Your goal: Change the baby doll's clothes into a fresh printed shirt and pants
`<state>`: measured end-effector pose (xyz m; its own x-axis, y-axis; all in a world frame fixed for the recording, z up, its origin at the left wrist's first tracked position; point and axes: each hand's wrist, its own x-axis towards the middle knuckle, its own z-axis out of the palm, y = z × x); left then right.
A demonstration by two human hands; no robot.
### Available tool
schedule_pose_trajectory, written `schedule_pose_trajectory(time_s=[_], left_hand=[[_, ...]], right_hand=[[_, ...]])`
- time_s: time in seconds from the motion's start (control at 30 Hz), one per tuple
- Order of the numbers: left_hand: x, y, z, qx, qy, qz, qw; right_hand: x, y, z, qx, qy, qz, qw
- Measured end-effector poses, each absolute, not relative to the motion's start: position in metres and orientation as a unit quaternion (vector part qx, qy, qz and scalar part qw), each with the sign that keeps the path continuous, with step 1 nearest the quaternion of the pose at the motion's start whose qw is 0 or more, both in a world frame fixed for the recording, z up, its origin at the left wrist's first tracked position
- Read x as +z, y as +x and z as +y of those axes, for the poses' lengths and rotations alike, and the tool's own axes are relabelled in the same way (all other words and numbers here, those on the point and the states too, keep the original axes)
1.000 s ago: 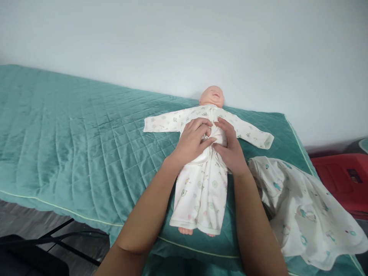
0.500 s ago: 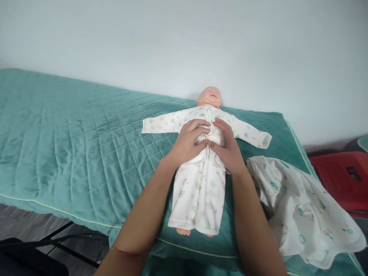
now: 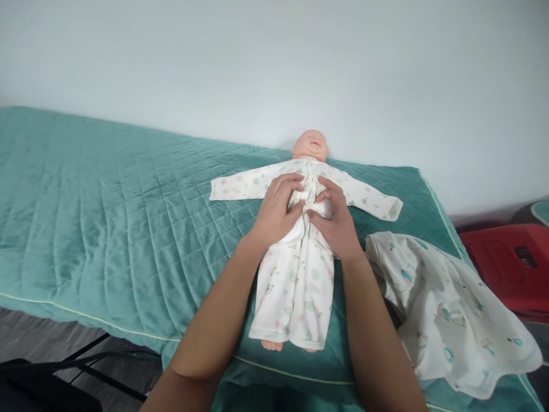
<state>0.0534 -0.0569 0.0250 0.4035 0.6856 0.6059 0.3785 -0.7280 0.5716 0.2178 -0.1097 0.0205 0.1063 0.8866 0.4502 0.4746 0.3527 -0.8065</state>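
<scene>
A baby doll [image 3: 309,144] lies on its back, arms spread, in a white printed baby shirt [image 3: 244,182] and matching trousers [image 3: 291,292]. Its toes show below the trouser cuffs. At the doll's belly, my left hand [image 3: 281,209] has its curved fingers and thumb on the shirt front, with cloth bunched between them. Opposite it, my right hand [image 3: 337,217] grips the other side of the front, thumb low and fingers bent above. Between the hands the cloth is gathered along the front opening; any small fastening there is too small to make out.
A green quilted cover [image 3: 128,229] lies over the table, against a pale wall [image 3: 257,63]. To the right, a crumpled white printed cloth [image 3: 450,315] hangs near the edge. Beyond stands a red plastic object [image 3: 506,263]. Dark metal legs [image 3: 98,383] show at lower left.
My fingertips have moved slightly apart at the doll's belly, showing more of the gathered shirt front between them. The doll and the loose cloth lie as before.
</scene>
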Motion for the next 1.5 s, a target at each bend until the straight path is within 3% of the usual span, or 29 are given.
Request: schedule_pose_trajectory(time_s=[0.33,0.83,0.97,1.1,1.23,1.37,1.5], left_hand=[[0.019,0.057,-0.052,0.488,0.726,0.433,0.217],[0.023,0.056,-0.054,0.498,0.719,0.422,0.24],[0.022,0.056,-0.052,0.547,0.667,0.406,0.303],[0.022,0.053,-0.046,0.609,0.531,0.435,0.398],[0.026,0.046,-0.041,0.633,0.422,0.477,0.439],[0.026,0.041,-0.036,0.647,0.335,0.503,0.465],[0.019,0.04,-0.03,0.623,0.33,0.501,0.502]], right_hand=[[0.021,0.208,-0.112,0.13,-0.562,-0.616,0.536],[0.024,0.205,-0.108,0.078,-0.577,-0.639,0.503],[0.024,0.204,-0.108,0.15,-0.563,-0.588,0.562],[0.024,0.21,-0.106,0.28,-0.54,-0.41,0.679],[0.019,0.222,-0.101,0.29,-0.544,-0.228,0.754],[0.014,0.226,-0.098,0.265,-0.565,-0.245,0.742],[0.015,0.223,-0.1,0.24,-0.605,-0.396,0.648]])
